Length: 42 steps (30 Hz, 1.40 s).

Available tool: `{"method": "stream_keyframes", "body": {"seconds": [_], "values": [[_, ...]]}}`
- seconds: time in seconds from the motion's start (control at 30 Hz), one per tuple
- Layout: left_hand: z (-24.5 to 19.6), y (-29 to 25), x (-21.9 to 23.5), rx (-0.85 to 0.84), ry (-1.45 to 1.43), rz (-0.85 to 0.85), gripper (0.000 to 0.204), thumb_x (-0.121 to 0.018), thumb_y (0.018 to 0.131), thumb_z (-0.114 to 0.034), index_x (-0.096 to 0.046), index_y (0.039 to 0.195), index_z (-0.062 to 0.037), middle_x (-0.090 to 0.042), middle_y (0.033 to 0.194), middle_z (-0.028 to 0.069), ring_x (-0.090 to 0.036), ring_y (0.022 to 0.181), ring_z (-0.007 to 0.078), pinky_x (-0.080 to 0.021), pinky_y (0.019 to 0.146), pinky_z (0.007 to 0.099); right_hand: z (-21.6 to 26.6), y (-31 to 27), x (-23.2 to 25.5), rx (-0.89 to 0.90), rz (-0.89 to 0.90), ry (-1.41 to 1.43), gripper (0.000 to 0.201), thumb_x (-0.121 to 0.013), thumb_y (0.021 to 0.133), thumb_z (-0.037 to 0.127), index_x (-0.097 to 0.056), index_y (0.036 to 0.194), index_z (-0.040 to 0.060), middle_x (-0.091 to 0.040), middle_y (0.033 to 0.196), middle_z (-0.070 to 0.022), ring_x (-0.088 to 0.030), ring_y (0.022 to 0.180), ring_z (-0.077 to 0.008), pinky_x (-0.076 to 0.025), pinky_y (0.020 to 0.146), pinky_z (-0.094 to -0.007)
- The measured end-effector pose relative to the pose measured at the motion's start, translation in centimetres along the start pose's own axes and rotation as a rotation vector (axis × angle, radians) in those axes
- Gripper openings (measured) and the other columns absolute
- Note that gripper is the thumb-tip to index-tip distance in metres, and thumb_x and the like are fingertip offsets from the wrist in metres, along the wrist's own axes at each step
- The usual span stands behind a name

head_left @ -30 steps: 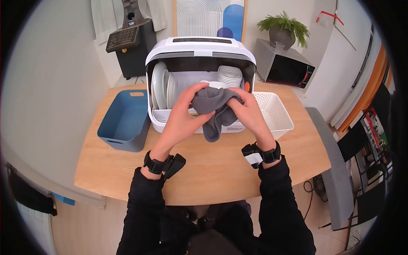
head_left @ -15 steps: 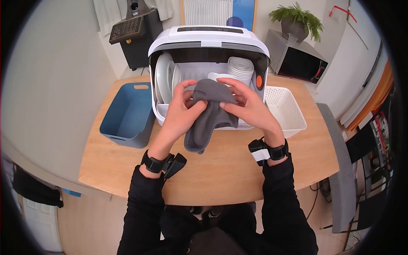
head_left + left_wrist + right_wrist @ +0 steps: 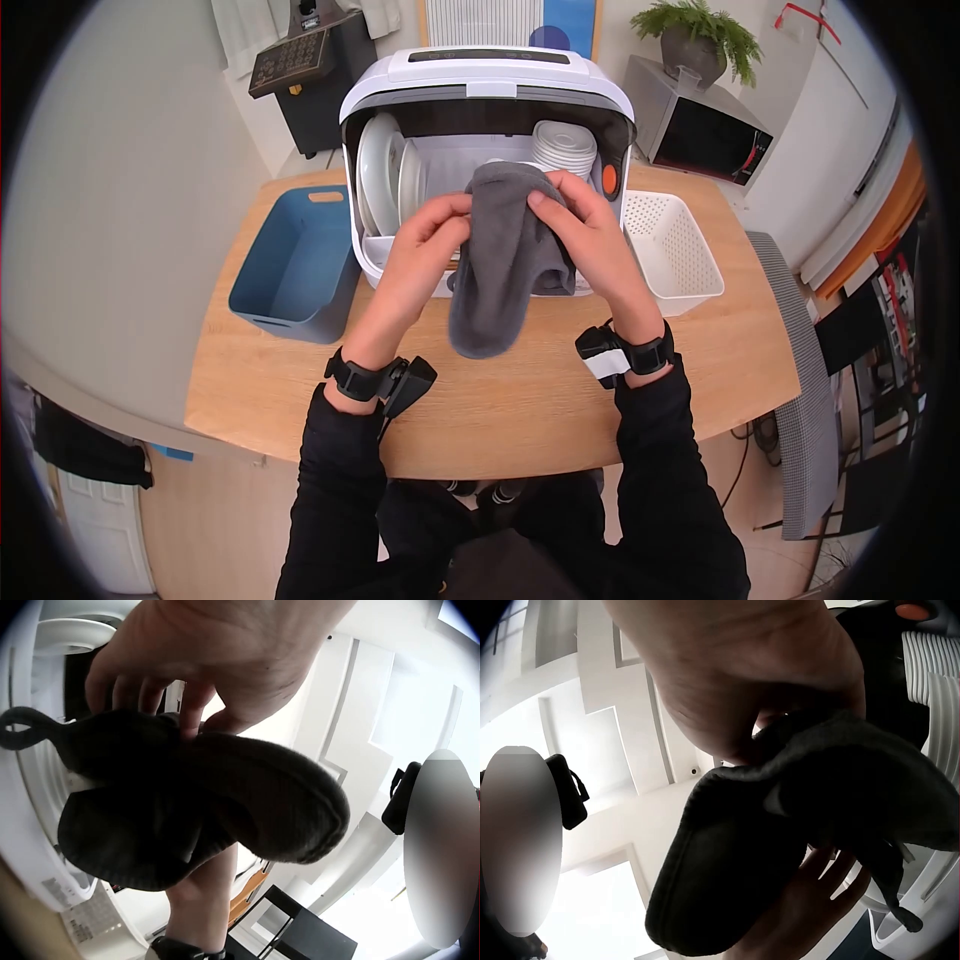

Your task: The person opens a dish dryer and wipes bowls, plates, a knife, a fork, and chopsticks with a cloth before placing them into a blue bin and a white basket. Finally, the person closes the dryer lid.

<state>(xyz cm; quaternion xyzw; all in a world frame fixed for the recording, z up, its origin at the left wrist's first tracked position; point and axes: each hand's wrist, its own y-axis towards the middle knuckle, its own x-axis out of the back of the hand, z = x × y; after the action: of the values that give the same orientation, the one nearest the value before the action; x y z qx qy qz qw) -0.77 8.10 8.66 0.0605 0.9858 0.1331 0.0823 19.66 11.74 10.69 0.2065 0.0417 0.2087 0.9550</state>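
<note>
A grey cloth (image 3: pixel 497 265) hangs between both hands above the table, in front of the open white dish cabinet (image 3: pixel 490 70). The left hand (image 3: pixel 420 255) pinches its left edge between thumb and fingers. On the other side the right hand (image 3: pixel 595 235) grips the cloth, thumb on top and fingers partly behind it. In the left wrist view the cloth (image 3: pixel 277 802) looks dark, with a loop at one end, and the fingers of the left hand (image 3: pixel 202 652) touch its upper edge. The right hand (image 3: pixel 765 667) holds the bunched cloth (image 3: pixel 720 862) in the right wrist view.
White plates (image 3: pixel 380 175) and stacked white dishes (image 3: pixel 564 148) stand inside the cabinet. A blue basket (image 3: pixel 295 260) is left of it, a white perforated basket (image 3: pixel 675 250) right. Behind are a microwave (image 3: pixel 700 125), a potted plant (image 3: pixel 695 45) and a black appliance (image 3: pixel 315 85).
The cloth has been turned and spread from a bunched shape, and a long flap now hangs toward the table. Both hands have shifted their hold along it.
</note>
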Motion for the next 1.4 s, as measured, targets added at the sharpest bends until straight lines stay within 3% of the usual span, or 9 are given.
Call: {"method": "stream_keyframes", "body": {"seconds": [0.2,0.4,0.53,0.57,0.67,0.83,0.93,1.1,1.4], "values": [[-0.1,-0.6,-1.2,-0.046,0.234,-0.088,0.026,-0.052,0.095,-0.016,-0.064,0.114,-0.0047,-0.063,0.116,0.0020,-0.058,0.101,0.0115,-0.043,0.091,0.0274,1.1,-0.1,1.0,-0.044,-0.064,0.146,0.021,-0.058,0.096,0.016,-0.061,0.112,0.0036,-0.065,0.097,-0.0002,-0.058,0.091,-0.0070,-0.045,0.081,-0.0219],[-0.8,-0.4,0.3,0.014,0.025,-0.310,0.011,-0.060,0.087,-0.016,-0.061,0.084,-0.0048,-0.060,0.091,-0.0033,-0.053,0.095,0.0087,-0.039,0.090,0.0256,1.9,0.0,2.5,0.075,-0.314,0.319,0.024,-0.051,0.096,0.013,-0.060,0.115,0.0038,-0.064,0.108,-0.0034,-0.058,0.098,-0.0119,-0.045,0.088,-0.0260],[-1.6,-0.7,0.6,0.136,0.597,0.094,0.014,-0.067,0.083,-0.013,-0.060,0.092,-0.0059,-0.061,0.100,-0.0006,-0.053,0.103,0.0095,-0.042,0.088,0.0309,1.8,-0.2,1.9,0.164,-0.301,0.327,0.023,-0.052,0.096,0.010,-0.059,0.117,0.0033,-0.064,0.110,-0.0033,-0.058,0.100,-0.0109,-0.045,0.089,-0.0259],[-1.6,-0.9,0.0,-0.013,0.559,0.010,0.017,-0.070,0.082,-0.015,-0.061,0.092,-0.0045,-0.062,0.096,0.0005,-0.055,0.102,0.0123,-0.043,0.087,0.0319,1.8,-0.3,1.7,0.167,-0.277,0.320,0.023,-0.053,0.096,0.008,-0.059,0.118,0.0032,-0.064,0.111,-0.0034,-0.058,0.100,-0.0107,-0.045,0.090,-0.0260],[-1.0,-1.7,-2.6,-0.296,0.405,-0.141,0.026,-0.074,0.081,-0.020,-0.063,0.096,-0.0014,-0.065,0.087,0.0045,-0.060,0.099,0.0190,-0.047,0.084,0.0346,1.7,-1.0,1.0,0.211,-0.187,0.099,0.023,-0.055,0.096,0.005,-0.059,0.119,0.0028,-0.063,0.112,-0.0029,-0.058,0.104,-0.0097,-0.046,0.092,-0.0266],[-2.2,-2.5,-3.1,-0.178,0.548,-0.105,0.030,-0.069,0.087,-0.020,-0.065,0.111,-0.0021,-0.068,0.091,0.0145,-0.067,0.088,0.0277,-0.050,0.075,0.0356,2.4,-1.6,-0.3,0.516,-0.154,-0.507,0.023,-0.074,0.078,0.006,-0.066,0.099,0.0024,-0.066,0.105,-0.0080,-0.064,0.097,-0.0225,-0.049,0.085,-0.0281],[-4.1,-2.4,-1.8,-0.082,0.852,-0.103,0.027,-0.063,0.093,-0.015,-0.063,0.116,-0.0008,-0.068,0.099,0.0145,-0.065,0.082,0.0178,-0.050,0.074,0.0295,3.6,-1.7,0.5,0.400,-0.154,-0.764,0.026,-0.078,0.076,0.010,-0.066,0.099,0.0030,-0.068,0.099,-0.0090,-0.065,0.088,-0.0252,-0.052,0.076,-0.0302],[-6.8,-1.5,0.1,-0.586,1.321,-0.024,0.019,-0.068,0.088,-0.019,-0.069,0.103,-0.0062,-0.061,0.075,0.0121,-0.060,0.073,0.0326,-0.048,0.065,0.0368,6.4,-1.7,1.9,0.150,0.098,-1.061,0.055,-0.077,0.079,0.045,-0.065,0.116,0.0072,-0.068,0.093,-0.0108,-0.064,0.081,-0.0284,-0.051,0.072,-0.0343],[-7.9,-2.0,-0.3,-0.650,1.280,-0.064,0.021,-0.075,0.082,-0.021,-0.072,0.096,-0.0055,-0.068,0.080,0.0100,-0.061,0.067,0.0280,-0.048,0.062,0.0332,6.5,-1.9,2.3,-0.131,0.328,-0.807,0.068,-0.077,0.078,0.051,-0.060,0.129,0.0093,-0.064,0.080,-0.0101,-0.062,0.081,-0.0188,-0.048,0.069,-0.0310]]}}
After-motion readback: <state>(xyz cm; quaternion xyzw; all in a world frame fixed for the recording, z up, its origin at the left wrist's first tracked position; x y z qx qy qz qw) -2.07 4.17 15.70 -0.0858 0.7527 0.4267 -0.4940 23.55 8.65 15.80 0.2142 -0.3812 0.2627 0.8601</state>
